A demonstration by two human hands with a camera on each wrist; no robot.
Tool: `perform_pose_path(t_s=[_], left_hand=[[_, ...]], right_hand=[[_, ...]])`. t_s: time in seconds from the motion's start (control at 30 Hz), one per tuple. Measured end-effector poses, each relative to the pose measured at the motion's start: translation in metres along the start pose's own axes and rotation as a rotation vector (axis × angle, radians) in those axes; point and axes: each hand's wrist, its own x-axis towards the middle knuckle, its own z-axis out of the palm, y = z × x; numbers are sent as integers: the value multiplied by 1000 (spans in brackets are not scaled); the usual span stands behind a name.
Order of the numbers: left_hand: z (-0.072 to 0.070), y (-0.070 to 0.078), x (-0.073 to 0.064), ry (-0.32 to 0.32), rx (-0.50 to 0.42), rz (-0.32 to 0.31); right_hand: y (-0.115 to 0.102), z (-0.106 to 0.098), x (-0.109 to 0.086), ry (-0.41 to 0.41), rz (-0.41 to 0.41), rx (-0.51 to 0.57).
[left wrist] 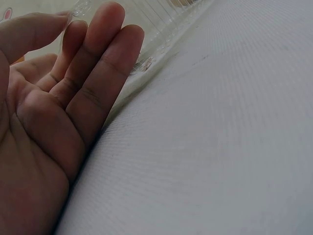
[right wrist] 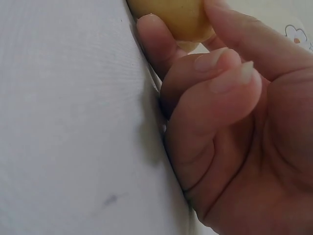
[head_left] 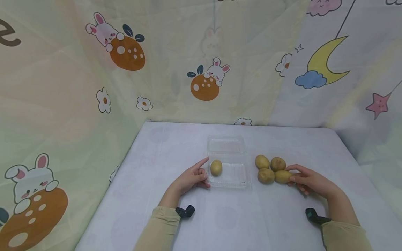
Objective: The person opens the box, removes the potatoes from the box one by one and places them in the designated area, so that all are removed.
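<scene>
A clear plastic clamshell box [head_left: 230,174] lies with its lid laid back, and one potato [head_left: 216,168] sits in the left of its base. My left hand [head_left: 193,178] is at the box's left edge, index finger extended; in the left wrist view its fingers [left wrist: 105,78] are fairly straight beside the clear plastic. To the right, my right hand [head_left: 312,180] pinches a potato [head_left: 282,176] between thumb and fingers. That potato [right wrist: 178,17] shows at the top of the right wrist view, and the other fingers [right wrist: 210,107] are curled below it.
Beside the pinched potato lie three more: one at the upper left [head_left: 262,161], one at the upper right [head_left: 278,164] and one at the lower left [head_left: 266,176]. A white cloth [head_left: 232,216] covers the table. Printed curtains [head_left: 169,69] hang behind it.
</scene>
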Motion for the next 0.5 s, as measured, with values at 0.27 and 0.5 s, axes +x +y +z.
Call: perform_pose_path(t_s=[0.27,0.5], left_hand=[[1,2,-1,-1,-7,3],[0,0,0,-8,-27,1]], right_hand=[[1,0,0,14,16,3],[8,-2,1,19,-35,-10]])
